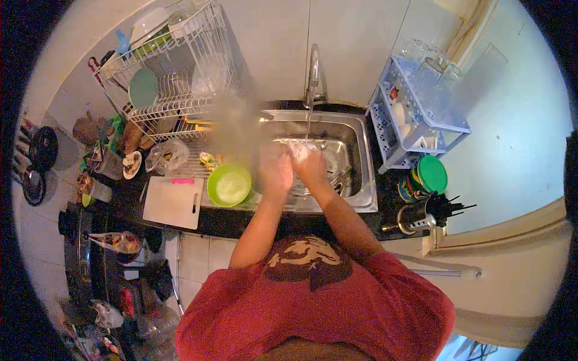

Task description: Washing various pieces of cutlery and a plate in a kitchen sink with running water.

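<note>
Both of my hands are close together over the stainless steel sink (369,180). My left hand (276,170) is on the left, partly veiled by a hazy blur, and its fingers are hard to make out. Fingers of my right hand (311,166) are curled around a whitish, wet-looking thing (301,148); its kind is unclear. A thin stream of water (308,124) falls from the chrome faucet (314,67) towards it. Beneath my hands, shiny utensils (344,178) and other clear or metallic items lie in the basin, partly hidden by my right arm.
Left of the sink stand a green bowl (229,185) with whitish contents and a white cutting board (169,203) bearing a pink-handled knife (182,181). A wire dish rack (162,106) rises behind them. At right are a blue plastic rack (420,113), a green-lidded container (432,174) and a metal utensil holder (413,219).
</note>
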Motion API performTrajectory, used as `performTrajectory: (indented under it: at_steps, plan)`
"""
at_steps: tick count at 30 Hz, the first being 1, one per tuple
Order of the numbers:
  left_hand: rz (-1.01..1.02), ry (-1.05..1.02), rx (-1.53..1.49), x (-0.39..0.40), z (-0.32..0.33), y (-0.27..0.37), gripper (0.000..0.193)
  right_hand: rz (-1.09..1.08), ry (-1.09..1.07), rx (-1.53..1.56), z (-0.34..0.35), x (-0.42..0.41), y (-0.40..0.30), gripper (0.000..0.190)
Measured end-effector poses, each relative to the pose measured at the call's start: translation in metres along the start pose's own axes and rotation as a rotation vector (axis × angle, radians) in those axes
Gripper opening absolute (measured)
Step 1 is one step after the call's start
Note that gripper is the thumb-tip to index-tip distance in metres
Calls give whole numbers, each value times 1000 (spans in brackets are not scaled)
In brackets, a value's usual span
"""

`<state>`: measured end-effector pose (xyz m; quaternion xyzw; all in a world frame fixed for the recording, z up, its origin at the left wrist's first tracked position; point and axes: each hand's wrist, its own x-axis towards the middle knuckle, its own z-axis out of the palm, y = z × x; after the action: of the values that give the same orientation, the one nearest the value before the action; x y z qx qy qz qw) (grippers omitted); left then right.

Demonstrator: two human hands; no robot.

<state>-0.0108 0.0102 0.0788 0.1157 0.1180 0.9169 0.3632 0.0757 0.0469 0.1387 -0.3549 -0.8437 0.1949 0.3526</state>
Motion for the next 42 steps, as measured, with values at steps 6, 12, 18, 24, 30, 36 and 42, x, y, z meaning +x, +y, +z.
performTrajectory:
  at_steps: [6,12,18,24,30,36,42]
  plan:
    - [-4,185,-46,-4,27,10,19,367,-173,420,14,16,16,48]
    - [55,-110,58,2,0,27,23,-478,37,-226,5,5,38,36]
    - [-157,68,148,-8,28,10,18,133,-121,337,6,-15,42,27]
    - [106,33,1192,-33,13,-36,25,-94,12,-77,42,-17,72,33]
    - [63,-13,1331,-31,15,-19,25,697,132,1153,47,-23,51,37]
    - [73,-220,1498,-29,-4,-27,25,458,187,1625,9,20,37,36]
    - [8,-241,1491,-31,15,-17,25,496,208,1371,-23,53,37,24]
